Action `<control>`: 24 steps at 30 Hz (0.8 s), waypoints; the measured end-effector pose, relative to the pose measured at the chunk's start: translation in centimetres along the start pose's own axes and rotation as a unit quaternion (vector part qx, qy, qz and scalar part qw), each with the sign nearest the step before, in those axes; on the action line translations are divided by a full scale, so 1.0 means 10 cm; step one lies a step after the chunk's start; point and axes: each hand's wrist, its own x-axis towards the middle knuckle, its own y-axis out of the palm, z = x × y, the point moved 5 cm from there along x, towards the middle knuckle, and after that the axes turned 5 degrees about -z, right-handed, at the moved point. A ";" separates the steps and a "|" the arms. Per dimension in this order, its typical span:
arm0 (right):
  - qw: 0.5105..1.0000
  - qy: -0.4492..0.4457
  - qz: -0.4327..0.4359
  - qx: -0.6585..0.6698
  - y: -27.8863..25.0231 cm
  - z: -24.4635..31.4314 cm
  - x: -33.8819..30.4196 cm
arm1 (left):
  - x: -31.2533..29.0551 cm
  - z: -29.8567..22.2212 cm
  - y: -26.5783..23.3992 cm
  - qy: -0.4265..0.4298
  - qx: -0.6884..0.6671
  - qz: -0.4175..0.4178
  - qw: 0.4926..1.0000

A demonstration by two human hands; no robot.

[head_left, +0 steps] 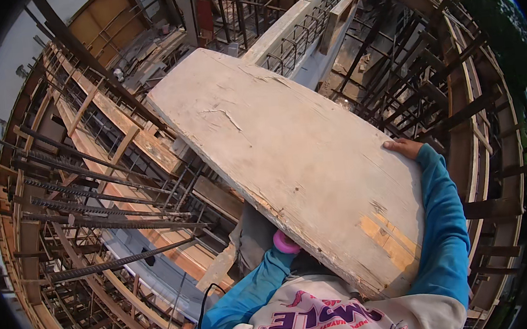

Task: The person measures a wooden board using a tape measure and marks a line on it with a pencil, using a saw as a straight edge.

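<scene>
Board [288, 156] slanted across the centre from eleven o'clock to five. The right hand [403, 147] gripped its edge at three o'clock; at six, past a pink ring [286, 243], the left hand was hidden, its grip impossible to tell. Ribbed rods [137, 224] lay toward eight.

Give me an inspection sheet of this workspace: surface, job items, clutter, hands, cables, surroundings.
Surface: no bench seen; timber planks and bars lie below the load.
Job items: large pale board, tilted across the body; face scuffed and peeling, yellow-brown patch at the near end, long edge rough.
Clutter: loose scrap at upper left; ribbed steel bars jutting at left.
Right hand: grips the board's right edge.
Left hand: hidden by the board; pink item at the cuff.
Cables: thin black cable beside the left sleeve.
Surroundings: curved timber formwork, greenery at right.
</scene>
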 end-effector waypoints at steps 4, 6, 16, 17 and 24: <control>0.997 -0.002 0.056 0.059 -0.01 0.08 0.08 | 0.03 -0.22 0.00 0.016 0.063 -0.048 0.997; 0.999 -0.001 0.035 0.034 -0.08 -0.02 0.20 | 0.12 -0.22 0.03 0.004 0.055 -0.030 0.998; 0.988 -0.074 -0.131 0.036 0.15 -0.80 0.60 | 0.24 0.35 0.14 -0.058 0.210 0.036 0.975; 0.990 -0.002 -0.137 -0.028 0.26 -0.80 0.56 | 0.24 0.39 0.10 -0.116 0.186 0.016 0.975; 0.906 0.169 -0.388 -0.026 0.79 -1.11 -1.05 | 0.10 0.02 0.16 -0.355 -0.284 -0.157 0.877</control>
